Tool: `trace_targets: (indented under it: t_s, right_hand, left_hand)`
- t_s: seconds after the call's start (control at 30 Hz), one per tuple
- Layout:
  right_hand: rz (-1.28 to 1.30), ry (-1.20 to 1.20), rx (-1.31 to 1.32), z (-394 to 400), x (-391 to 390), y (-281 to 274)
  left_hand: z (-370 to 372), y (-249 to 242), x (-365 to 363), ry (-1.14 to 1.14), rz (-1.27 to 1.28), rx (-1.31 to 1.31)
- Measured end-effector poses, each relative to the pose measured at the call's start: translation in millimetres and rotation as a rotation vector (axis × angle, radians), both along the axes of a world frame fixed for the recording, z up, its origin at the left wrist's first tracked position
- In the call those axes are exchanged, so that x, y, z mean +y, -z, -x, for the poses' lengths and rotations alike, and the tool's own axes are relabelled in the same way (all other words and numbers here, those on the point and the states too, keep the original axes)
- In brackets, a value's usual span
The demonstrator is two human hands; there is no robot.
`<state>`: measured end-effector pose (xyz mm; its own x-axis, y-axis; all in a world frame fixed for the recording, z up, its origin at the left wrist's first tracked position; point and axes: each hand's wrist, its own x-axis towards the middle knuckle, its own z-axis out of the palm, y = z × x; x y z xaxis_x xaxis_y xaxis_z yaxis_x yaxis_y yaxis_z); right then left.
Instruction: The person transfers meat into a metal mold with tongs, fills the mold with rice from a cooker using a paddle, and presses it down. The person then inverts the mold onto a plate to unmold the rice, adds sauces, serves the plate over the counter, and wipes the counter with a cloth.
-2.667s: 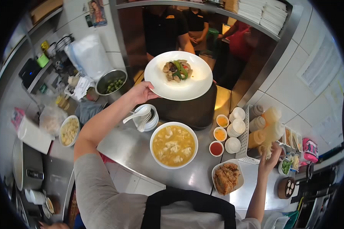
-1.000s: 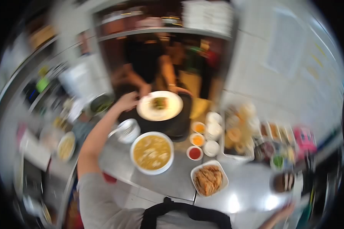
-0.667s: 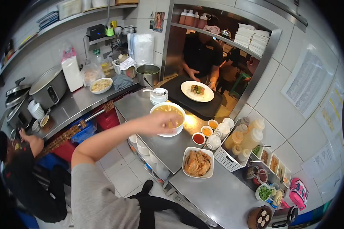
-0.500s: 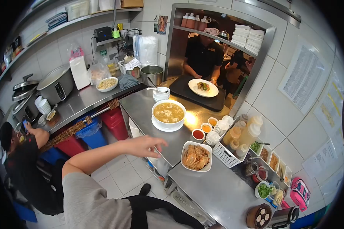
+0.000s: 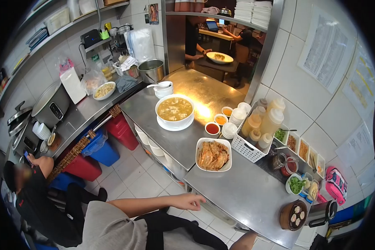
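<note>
My left hand hovers beside the front edge of the steel counter, fingers loosely bent and apart, holding nothing. Only a bit of my right forearm shows at the bottom edge; the right hand is out of sight. Nearest on the counter is a white square bowl of browned, fried-looking food. Farther back, a large white bowl of soup rests on a white plate. Small cups of red sauce and orange sauce stand between them, next to stacked white cups.
A white basket of squeeze bottles stands at the right, near several topping containers. A bamboo steamer of dumplings sits at the near right. At left, a co-worker is beside bins. Beyond the pass window, a person holds a plate.
My left hand has come down and right, away from above the counter's edge. Beyond the window, the plate and dark tray have left the pass counter with the person. My view has shifted.
</note>
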<state>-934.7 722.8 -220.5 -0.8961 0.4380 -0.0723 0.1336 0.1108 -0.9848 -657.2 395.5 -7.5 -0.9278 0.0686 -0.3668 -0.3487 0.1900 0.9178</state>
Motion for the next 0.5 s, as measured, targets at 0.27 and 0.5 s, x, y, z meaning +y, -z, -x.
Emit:
trace_targets:
  t_s: [0.27,0.5]
  right_hand:
    - [-0.020,0.039,0.055,31,-1,3]
    - [-0.019,0.063,0.092,39,1,-2]
  left_hand:
    - [19,6,19,0.118,0.026,-0.003]
    - [45,29,47,0.196,-0.059,-0.101]
